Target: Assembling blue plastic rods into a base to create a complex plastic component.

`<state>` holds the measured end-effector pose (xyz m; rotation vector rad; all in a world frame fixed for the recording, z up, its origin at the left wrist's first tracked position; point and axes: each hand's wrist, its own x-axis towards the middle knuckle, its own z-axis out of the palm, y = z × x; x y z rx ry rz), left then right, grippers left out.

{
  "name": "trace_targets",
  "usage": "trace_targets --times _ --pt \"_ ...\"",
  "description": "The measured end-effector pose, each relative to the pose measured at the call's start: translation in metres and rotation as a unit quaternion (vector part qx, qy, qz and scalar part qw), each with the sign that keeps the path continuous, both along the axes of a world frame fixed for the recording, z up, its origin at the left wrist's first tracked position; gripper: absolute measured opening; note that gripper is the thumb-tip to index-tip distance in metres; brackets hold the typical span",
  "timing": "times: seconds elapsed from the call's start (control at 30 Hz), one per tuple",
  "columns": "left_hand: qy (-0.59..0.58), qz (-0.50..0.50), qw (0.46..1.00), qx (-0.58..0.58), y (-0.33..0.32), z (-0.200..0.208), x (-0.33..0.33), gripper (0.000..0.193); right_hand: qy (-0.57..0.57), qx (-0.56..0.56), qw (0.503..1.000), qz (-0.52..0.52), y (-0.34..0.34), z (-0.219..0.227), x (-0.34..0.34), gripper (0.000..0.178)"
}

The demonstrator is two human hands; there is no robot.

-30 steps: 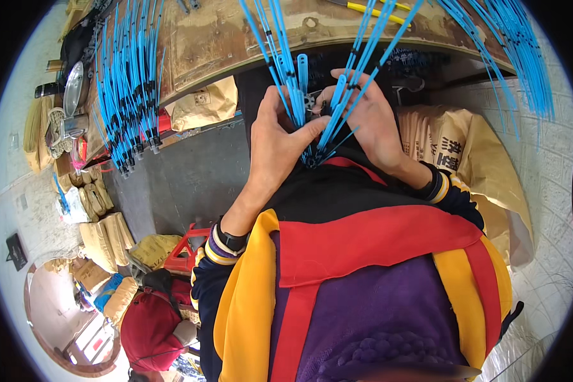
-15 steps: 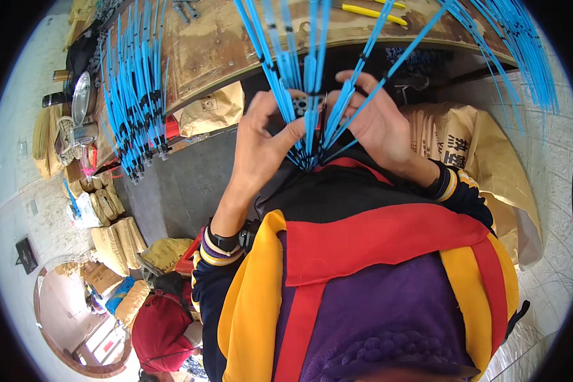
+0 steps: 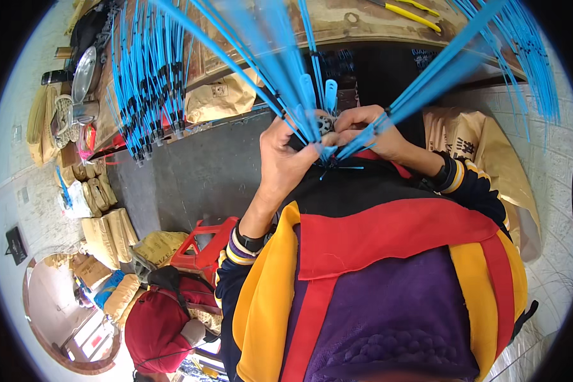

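Observation:
In front of my lap I hold a fan of long blue slats [image 3: 264,86] with black joints, like the ribs of an umbrella frame. Its slats spread upward from a small dark hub [image 3: 325,124] with holes in it. My left hand [image 3: 286,149] is closed around the lower slats left of the hub, thumb near their base. My right hand [image 3: 379,134] pinches at the hub's right side, with blurred slats running up past its fingers. Two short blue slat ends [image 3: 330,95] stand upright behind the hub. My fingers partly hide the joint there.
Bundled blue slats [image 3: 148,89] lie at the left of the wooden bench [image 3: 353,25]; more [image 3: 522,57] hang off its right end. Yellow-handled pliers [image 3: 414,17] lie at the back. Brown paper sacks [image 3: 219,99] are around, a red stool [image 3: 210,245] lower left, and a person in red [image 3: 156,331] nearby.
The slats have fanned wider, some swinging left and others right. My right hand has gone from spread fingers to a pinch at the hub. The view has shifted slightly.

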<state>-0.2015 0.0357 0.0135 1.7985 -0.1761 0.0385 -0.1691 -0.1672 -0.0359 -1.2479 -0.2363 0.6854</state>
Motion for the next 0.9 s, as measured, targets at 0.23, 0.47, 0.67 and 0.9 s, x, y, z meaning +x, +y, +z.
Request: trace_targets --times 0.23,0.47,0.67,0.9 --pt "-0.068 -0.048 0.996 0.016 0.013 -0.001 -0.001 0.020 -0.069 -0.024 0.997 -0.030 0.015 0.003 -0.009 0.008" --pt "0.127 -0.079 0.975 -0.164 0.004 0.005 0.012 0.027 -0.069 -0.087 0.993 -0.028 -0.004 0.008 -0.003 0.008" --pt "0.100 -0.017 0.981 -0.168 -0.009 -0.006 0.024 0.024 -0.452 -0.299 0.822 -0.177 -0.071 0.035 0.050 0.013" --pt "0.062 0.032 0.992 -0.106 -0.023 -0.014 0.056 0.023 -0.618 -0.508 0.564 -0.208 -0.133 0.049 0.160 0.034"
